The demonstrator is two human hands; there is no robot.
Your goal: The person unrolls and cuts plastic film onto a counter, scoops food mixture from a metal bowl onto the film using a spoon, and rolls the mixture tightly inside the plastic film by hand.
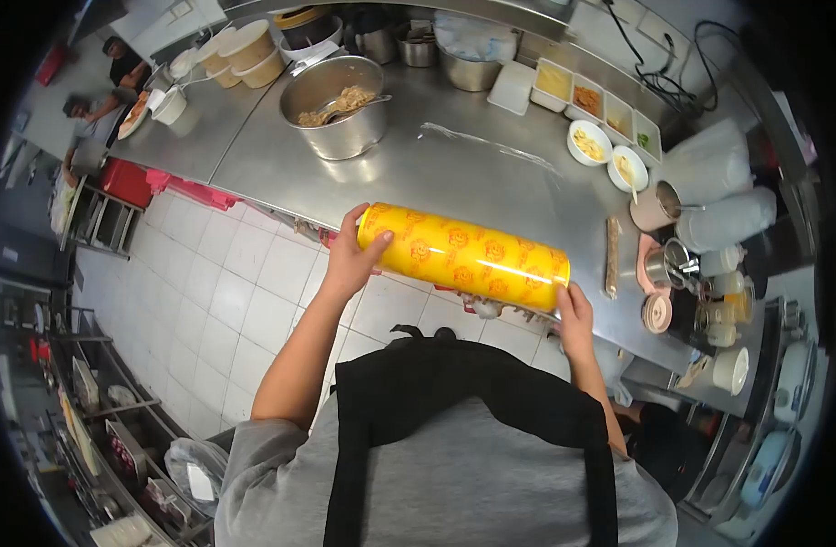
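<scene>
A thick yellow roll of plastic wrap (463, 255) with red printed figures is held level in front of my body, just off the near edge of the steel counter (491, 191). My left hand (352, 248) grips its left end, thumb on the near side. At the right end, my right hand (574, 312) closes on the roll's edge; some of its fingers are hidden. Across the counter beyond the roll lies a thin crumpled strip of clear film (491, 146).
A steel pot (334, 128) with a shredded food and a spoon stands at the back left. White trays (552, 87) and bowls (589, 143) of food sit back right. A wrapped log (613, 258) lies right. Two people are far left; shelves (117, 410) stand lower left.
</scene>
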